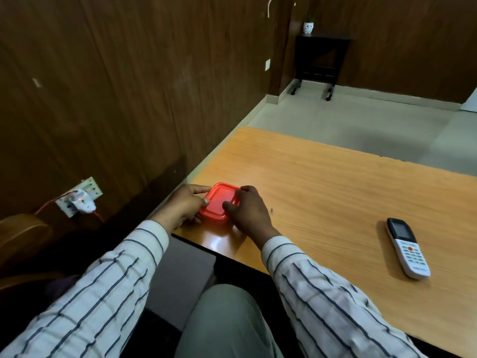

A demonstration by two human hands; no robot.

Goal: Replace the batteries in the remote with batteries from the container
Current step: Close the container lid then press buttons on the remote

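Gripping the small square red-lidded plastic container (219, 202) from both sides, the left hand (184, 205) and right hand (249, 211) curl closed on its lid edges.

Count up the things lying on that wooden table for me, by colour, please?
Red: 1, the square red plastic container with its lid on, held between the left hand and right hand.
White and black: 1, the long white remote control with a dark screen, lying apart to the right.
Total: 2 things on the light wooden table.
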